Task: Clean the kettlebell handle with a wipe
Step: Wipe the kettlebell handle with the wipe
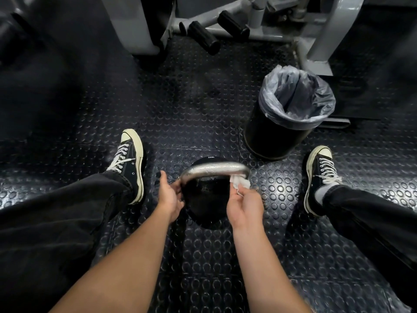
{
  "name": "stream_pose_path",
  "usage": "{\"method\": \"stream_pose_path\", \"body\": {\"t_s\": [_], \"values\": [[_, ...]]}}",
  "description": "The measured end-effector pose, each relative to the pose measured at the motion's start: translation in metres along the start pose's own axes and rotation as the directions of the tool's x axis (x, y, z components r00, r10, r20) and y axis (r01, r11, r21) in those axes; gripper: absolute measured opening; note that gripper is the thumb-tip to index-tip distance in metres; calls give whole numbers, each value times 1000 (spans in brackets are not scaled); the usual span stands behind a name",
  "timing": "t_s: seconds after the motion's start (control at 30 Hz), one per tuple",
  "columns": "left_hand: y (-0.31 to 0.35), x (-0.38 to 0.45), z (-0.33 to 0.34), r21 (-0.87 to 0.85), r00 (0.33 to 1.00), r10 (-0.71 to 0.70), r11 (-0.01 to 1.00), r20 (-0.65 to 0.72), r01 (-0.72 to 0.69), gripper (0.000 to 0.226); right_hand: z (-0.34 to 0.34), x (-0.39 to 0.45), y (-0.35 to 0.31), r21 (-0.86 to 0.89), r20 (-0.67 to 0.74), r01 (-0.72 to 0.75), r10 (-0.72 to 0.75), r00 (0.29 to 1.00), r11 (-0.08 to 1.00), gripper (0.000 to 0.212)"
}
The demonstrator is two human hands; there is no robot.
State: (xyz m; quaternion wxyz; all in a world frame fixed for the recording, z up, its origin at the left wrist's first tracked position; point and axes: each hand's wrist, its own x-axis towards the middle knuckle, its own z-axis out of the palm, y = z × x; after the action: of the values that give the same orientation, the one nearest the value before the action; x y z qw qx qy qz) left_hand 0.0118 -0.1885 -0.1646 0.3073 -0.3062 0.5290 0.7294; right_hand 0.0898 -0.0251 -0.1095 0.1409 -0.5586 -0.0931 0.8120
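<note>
**Wipe on right end of handle**

Kettlebell [204, 195] is sitting on the studded floor [203, 86], between the two sneakers. Left hand [169, 195] is curling round the left end of the silver handle [214, 168]. Right hand [244, 205] is pinching a white wipe [240, 182] against the handle's right end. Lined bin [291, 109] is standing beyond the kettlebell, to its right.

The kettlebell [206, 195] stands on the floor [180, 98] between two shoes [129, 163], with bare floor on each side. The lined bin [286, 114] stands near its far right, and the machine frame [225, 26] blocks the far end
</note>
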Motion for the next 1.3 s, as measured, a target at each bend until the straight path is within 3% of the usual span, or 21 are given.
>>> {"method": "stream_pose_path", "body": {"t_s": [0.07, 0.23, 0.33, 0.47, 0.53, 0.6, 0.67, 0.73, 0.9, 1.1, 1.3], "values": [[-1, 1, -1, 2, 1000, 1, 1000, -2, -1, 88, 8, -9, -3, 73, 127, -42, 33, 991, 996, 16], [1, 1, -2, -1, 1000, -8, 1000, -2, 8, 88, 20, -17, -10, 117, 126, -93, 78, 989, 989, 14], [0, 1, -1, -2, 1000, -4, 1000, -2, 4, 87, 14, -18, -5, 0, 55, 16, -16, 998, 1000, 32], [-2, 3, -2, -21, 1000, -7, 1000, 3, 7, 86, 16, -14, -2, 83, 41, -17, 13, 999, 996, 3], [-1, 3, -3, -24, 1000, -10, 1000, 6, 10, 87, 25, -11, -5, 26, 6, -23, 23, 1000, 999, 18], [-1, 4, -3, -25, 1000, -12, 1000, 6, 12, 88, 28, -9, -7, -152, -59, 68, -78, 995, 986, 28], [0, 3, -2, -22, 1000, -7, 1000, 9, 8, 88, 22, -7, -6, 152, -77, 29, -18, 997, 988, 14], [-1, 3, -3, -25, 1000, 2, 1000, 11, -2, 87, 17, -17, -5, 192, -77, 2, 13, 997, 981, 5], [-3, 3, -3, -18, 1000, 11, 1000, 23, -11, 88, 23, -21, -9, 33, -92, -42, 45, 995, 999, 12], [-3, 4, -3, -9, 1000, 15, 1000, 22, -15, 89, 19, -25, -7, 105, 7, -33, 32, 999, 994, 35], [-3, 5, -3, 2, 1000, 9, 1000, 19, -10, 90, 31, -23, -8, 151, 72, -60, 49, 996, 987, 29]]}}
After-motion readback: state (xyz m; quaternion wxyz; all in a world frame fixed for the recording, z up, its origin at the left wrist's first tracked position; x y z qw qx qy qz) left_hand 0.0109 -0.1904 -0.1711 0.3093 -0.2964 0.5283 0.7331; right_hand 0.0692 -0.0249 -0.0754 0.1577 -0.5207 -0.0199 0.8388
